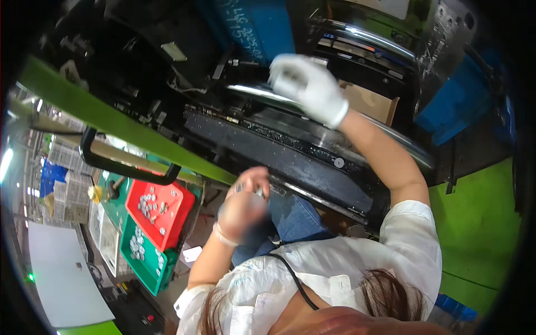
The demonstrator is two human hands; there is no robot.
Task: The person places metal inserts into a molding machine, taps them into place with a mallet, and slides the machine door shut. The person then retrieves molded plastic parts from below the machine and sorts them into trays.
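My right hand (pixel 308 89), in a white glove, reaches into the machine over a shiny round metal bar (pixel 262 94). Its fingers are smeared by motion, so I cannot make out whether they hold anything. Lower and to the left, my left hand (pixel 243 212) is raised before my lap, with a pale band at the wrist. The fingers curl around a small shiny metal part (pixel 259 191); blur hides its shape and most of the palm. Between the hands runs a dark machine ledge (pixel 279 148) with wet-looking specks.
On the left, a red bin (pixel 177 209) and a green bin (pixel 146 277) hold several small metal pieces. A black handle (pixel 120 164) sits on a green machine bar (pixel 106 114). Blue blocks (pixel 455 109) and cardboard (pixel 368 100) lie around the machine's opening.
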